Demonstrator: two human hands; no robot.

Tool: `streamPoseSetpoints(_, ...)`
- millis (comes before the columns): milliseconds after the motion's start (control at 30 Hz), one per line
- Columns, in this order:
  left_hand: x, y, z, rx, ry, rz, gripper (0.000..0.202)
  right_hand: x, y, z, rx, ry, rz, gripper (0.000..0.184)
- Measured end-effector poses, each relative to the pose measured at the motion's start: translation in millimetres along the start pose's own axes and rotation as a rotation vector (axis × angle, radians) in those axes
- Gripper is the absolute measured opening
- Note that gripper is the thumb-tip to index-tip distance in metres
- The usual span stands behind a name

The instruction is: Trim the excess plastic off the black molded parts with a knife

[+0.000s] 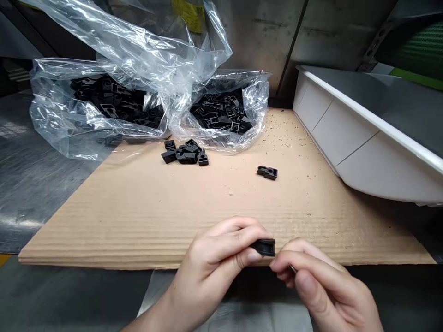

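black plastic clip (266, 247) sits pinched in the person's left hand (214, 265), held firmly between thumb and fingers, with its end sticking out past the fingertips toward the other hand. the right hand (321, 288) is just beside it, its fingers closed on what looks like a thin metal pin (292, 269). only the tip shows, too small to make out properly. the hands nearly meet over the near edge of a corrugated cardboard sheet (145, 221), which lies on a steel worktop (38, 193).

further out on the cardboard, a small heap of loose black clips (185, 153) sits near the far edge, and a single clip (267, 172) lies on its own to the right, well apart from the heap. dark crumbs (280, 138) are scattered across the far right of the sheet. behind the heap, two clear plastic bags (44, 106) slump open side by side, both filled with more black clips (221, 113). a white plastic tub (341, 133) runs along the right side of the cardboard, and a scuffed metal wall (259, 41) rises at the back.
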State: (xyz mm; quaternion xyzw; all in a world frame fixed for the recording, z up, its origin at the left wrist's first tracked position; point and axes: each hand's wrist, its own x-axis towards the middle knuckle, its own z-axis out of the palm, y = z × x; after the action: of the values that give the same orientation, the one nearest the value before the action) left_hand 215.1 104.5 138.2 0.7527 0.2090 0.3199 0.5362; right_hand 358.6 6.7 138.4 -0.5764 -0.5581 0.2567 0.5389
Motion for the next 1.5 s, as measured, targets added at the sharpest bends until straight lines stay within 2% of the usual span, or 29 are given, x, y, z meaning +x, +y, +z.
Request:
streamPoseSetpoints(133, -1, -1, -0.5, -0.024, 0.0, 0.0, 0.024, -7, 3, 10, -0.037, 0.209, 0.002, 0.011)
streamPoseSetpoints(267, -1, 0, -0.1, -0.039, -0.006, -0.012, 0.025, -8, 5, 18, -0.022, 0.203, -0.01, 0.013)
streamPoseSetpoints(433, 0, 1, 1.3, -0.046, -0.002, -0.014, 0.025, -6, 5, 17, -0.029, 0.178, 0.008, 0.014)
streamPoseSetpoints(667, 1, 0, 2.6, -0.009, -0.037, 0.018, 0.023, -4, 2, 21, -0.048, 0.206, 0.017, 0.015)
streamPoseSetpoints(967, 1, 0, 1.0, -0.018, -0.042, -0.007, 0.024, 2, 6, -1, -0.039, 0.115, -0.017, 0.013)
streamPoseSetpoints(1033, 1, 1, 1.0, -0.026, -0.034, -0.011, 0.025, -2, 6, 2, -0.063, 0.166, -0.038, 0.013)
streamPoseSetpoints(1167, 1, 3, 0.9, -0.037, -0.012, -0.038, 0.026, -9, 0, 17, -0.178, 0.387, -0.098, 0.026)
streamPoseSetpoints(1267, 2, 3, 1.8, -0.032, -0.025, -0.028, 0.029, -8, -4, 23, -0.185, 0.39, -0.12, 0.03)
streamPoseSetpoints(1500, 1, 2, 5.6, 0.048, 0.036, 0.02, 0.032, 0, -1, 23, -0.307, 0.438, -0.246, 0.019)
